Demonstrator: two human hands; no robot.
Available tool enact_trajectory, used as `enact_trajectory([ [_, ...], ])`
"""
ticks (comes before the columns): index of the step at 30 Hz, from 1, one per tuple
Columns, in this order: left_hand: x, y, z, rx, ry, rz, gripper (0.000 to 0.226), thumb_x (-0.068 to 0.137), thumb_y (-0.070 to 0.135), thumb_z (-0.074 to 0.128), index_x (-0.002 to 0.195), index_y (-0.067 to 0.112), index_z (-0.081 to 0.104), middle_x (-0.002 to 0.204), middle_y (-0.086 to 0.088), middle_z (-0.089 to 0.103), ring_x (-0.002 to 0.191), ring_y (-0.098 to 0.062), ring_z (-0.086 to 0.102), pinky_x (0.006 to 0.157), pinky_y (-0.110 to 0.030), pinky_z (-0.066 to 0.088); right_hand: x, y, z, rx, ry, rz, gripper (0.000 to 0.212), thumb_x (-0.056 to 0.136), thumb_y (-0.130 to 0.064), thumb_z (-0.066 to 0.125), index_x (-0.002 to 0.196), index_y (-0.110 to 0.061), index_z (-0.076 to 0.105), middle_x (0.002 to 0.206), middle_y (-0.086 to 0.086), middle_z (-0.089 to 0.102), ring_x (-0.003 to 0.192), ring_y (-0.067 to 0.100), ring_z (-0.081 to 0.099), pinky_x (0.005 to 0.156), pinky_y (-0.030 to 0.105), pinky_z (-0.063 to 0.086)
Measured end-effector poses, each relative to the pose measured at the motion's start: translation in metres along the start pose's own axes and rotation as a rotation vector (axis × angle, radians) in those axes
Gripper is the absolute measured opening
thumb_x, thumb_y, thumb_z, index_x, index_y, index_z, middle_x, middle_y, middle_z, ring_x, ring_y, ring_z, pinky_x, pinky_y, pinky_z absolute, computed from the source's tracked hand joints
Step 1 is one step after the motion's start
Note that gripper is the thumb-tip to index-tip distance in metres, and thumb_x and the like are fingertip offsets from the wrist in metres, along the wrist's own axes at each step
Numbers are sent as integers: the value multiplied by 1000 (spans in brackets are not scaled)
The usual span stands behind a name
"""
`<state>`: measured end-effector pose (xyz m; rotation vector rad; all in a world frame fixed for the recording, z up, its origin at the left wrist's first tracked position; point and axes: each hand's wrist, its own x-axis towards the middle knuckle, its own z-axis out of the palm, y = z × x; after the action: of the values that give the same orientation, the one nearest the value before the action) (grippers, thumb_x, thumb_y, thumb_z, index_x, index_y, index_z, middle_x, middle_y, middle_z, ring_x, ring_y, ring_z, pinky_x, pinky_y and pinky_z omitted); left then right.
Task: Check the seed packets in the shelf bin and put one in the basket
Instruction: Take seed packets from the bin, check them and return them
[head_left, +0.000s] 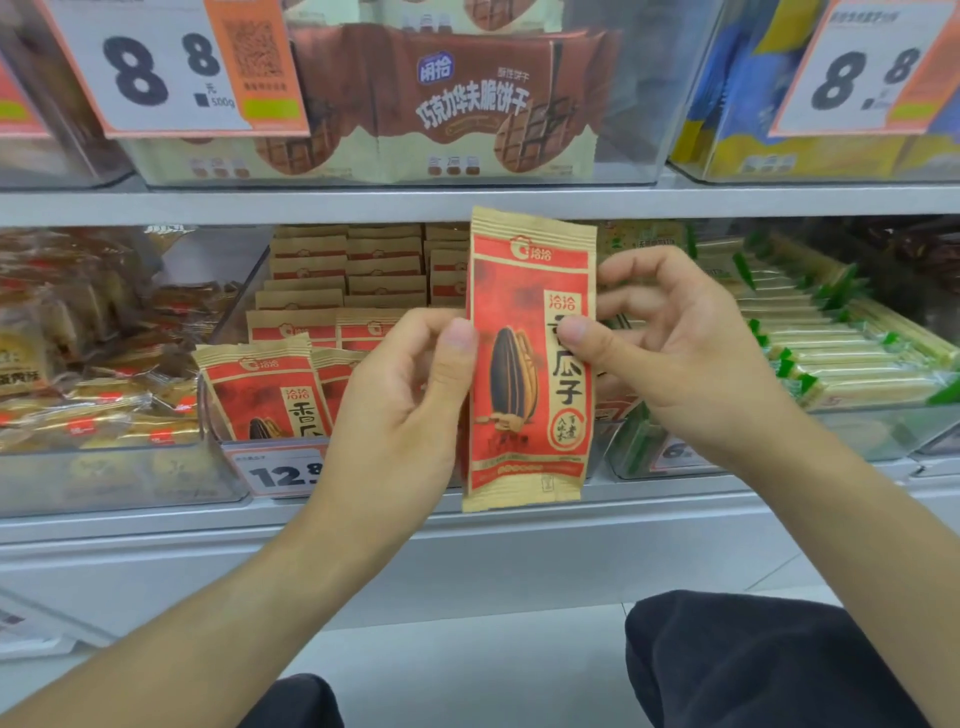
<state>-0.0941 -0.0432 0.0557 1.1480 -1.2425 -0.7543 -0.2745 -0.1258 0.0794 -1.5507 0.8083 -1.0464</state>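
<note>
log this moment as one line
phase: checking | seed packet: upright, pinched by left hand and right hand | basket: unseen

The seed packet said 洽洽 香瓜子. The cookie box said 巧克力华夫脆饼干. One price sign showed 8.8, another sign 8.8, and a low tag 12.

A shop: price tags front clear bins of snacks (shelved in rows).

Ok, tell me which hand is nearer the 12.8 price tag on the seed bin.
Left. The left hand is just above and right of the price tag; the right hand is farther right, beyond the held seed packet.
</note>
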Motion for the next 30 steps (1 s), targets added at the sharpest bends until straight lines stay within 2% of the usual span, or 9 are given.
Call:
enact_trajectory([
  [2, -1, 1, 0, 11, 7, 16, 29, 100, 38, 40, 105, 23, 64, 91, 7, 76, 80, -10, 74, 60, -27, 57, 0, 1, 0, 1, -17, 11, 43, 73, -21, 76, 107, -11, 52, 94, 8, 77, 71, 22, 76, 51, 28, 58],
  [6, -2, 4, 2, -15, 2, 14, 25, 101, 33, 41, 112, 26, 61, 90, 11, 76, 77, -5, 73, 58, -18, 55, -3, 4, 5, -47, -75, 13, 37, 73, -23, 75, 102, -10, 57, 93, 8, 78, 75, 22, 77, 58, 28, 61],
  [11, -4, 6, 1, -26, -57, 45, 38, 99, 44, 43, 132, 30, 55, 110, 12, 72, 102, -6, 70, 83, -18, 54, -9, 6, 18, -94, -79, 25, 28, 88, -21, 72, 113, -8, 67, 103, 11, 75, 92, 28, 75, 62, 40, 64],
  [13, -6, 5, 3, -5, -110, 51, 40, 101, 46, 50, 139, 32, 52, 117, 15, 69, 111, -4, 66, 88, -16, 52, -12, 4, 22, -136, -117, 17, 33, 92, -34, 64, 116, -11, 71, 104, 7, 76, 98, 24, 74, 68, 45, 65],
  [17, -5, 3, 3, 28, -144, 40, 51, 91, 49, 57, 141, 41, 49, 121, 17, 67, 118, -3, 62, 93, -20, 53, -16, -5, 24, -66, -250, 90, 55, 89, -52, 48, 117, -12, 73, 102, 10, 78, 93, 20, 77, 77, 37, 64],
  [22, -4, 1, 3, 11, -145, 36, 50, 91, 48, 52, 140, 38, 51, 125, 16, 68, 119, -4, 63, 101, -27, 52, -12, -1, 24, -159, -194, 97, 57, 88, -56, 51, 110, -10, 76, 101, 11, 77, 99, 24, 74, 78, 50, 64],
  [26, -4, -3, 3, 3, -144, 9, 49, 95, 46, 49, 142, 35, 52, 126, 12, 68, 119, -8, 64, 102, -37, 53, -12, 1, 26, -162, -184, 90, 57, 95, -57, 48, 107, -10, 78, 96, 9, 78, 95, 26, 74, 80, 55, 62],
  [28, -2, -4, 3, 25, -140, 21, 48, 97, 46, 44, 142, 33, 53, 131, 15, 65, 125, -5, 60, 105, -34, 50, -12, 3, 26, -153, -152, 86, 55, 98, -54, 47, 102, -8, 78, 94, 11, 78, 94, 30, 74, 79, 59, 61],
  [30, -1, -5, 3, 33, -134, 32, 48, 99, 45, 42, 143, 30, 53, 134, 18, 63, 129, -1, 55, 108, -24, 44, -11, 4, 26, -143, -138, 100, 51, 100, -47, 46, 100, -5, 77, 93, 13, 77, 93, 31, 74, 76, 60, 61],
])
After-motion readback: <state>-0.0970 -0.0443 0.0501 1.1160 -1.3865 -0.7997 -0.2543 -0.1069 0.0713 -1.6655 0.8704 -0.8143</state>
